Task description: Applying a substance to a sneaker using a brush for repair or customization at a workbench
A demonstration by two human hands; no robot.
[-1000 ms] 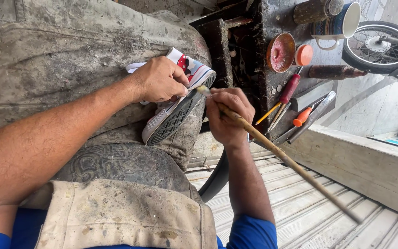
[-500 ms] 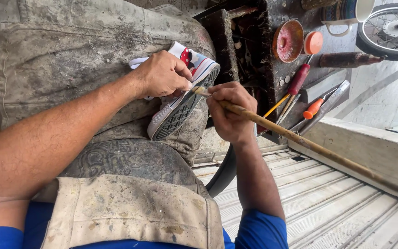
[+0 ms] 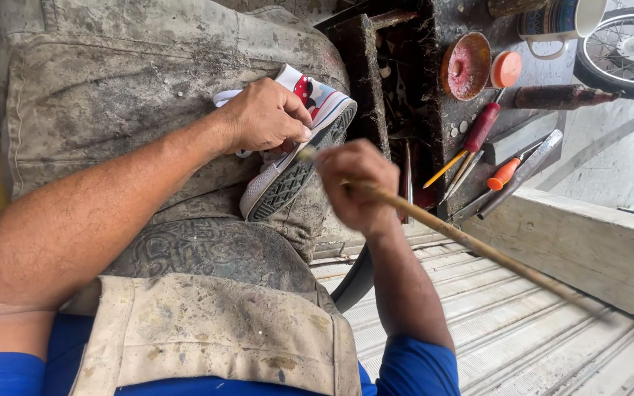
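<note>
The small white canvas sneaker with a dark ribbed rubber sole and red print (image 3: 299, 147) lay on its side across the person's lap, on a stained grey work apron (image 3: 111, 95), and everything else is placed from that shoe. The left hand (image 3: 262, 117) was clamped over its upper, fingers curled and pressed down so that the sole edge faced outward. The right hand (image 3: 357, 187), just beside the sole toward the person's own right, was closed in a fist around a long thin brown wooden stick (image 3: 478, 246). The near tip of the stick met the seam between sole and upper, and the rest of it slanted well away over the corrugated metal sheet (image 3: 522, 323). The right hand looked blurred, so it was probably moving.

By my reading, the step in hand was work along the sole seam, either spreading adhesive or prying at the join; whether anything coated the tip could not be told. The next move would call for a steady left-hand grip and a light, controlled run of the tip along the rim.

Beyond the shoe, on a grimy dark workbench (image 3: 434, 125), lay a red-handled screwdriver (image 3: 481, 126), an orange-handled tool (image 3: 504, 174), a rusty round tin lid (image 3: 465, 66) and an orange cap (image 3: 506, 70).
</note>
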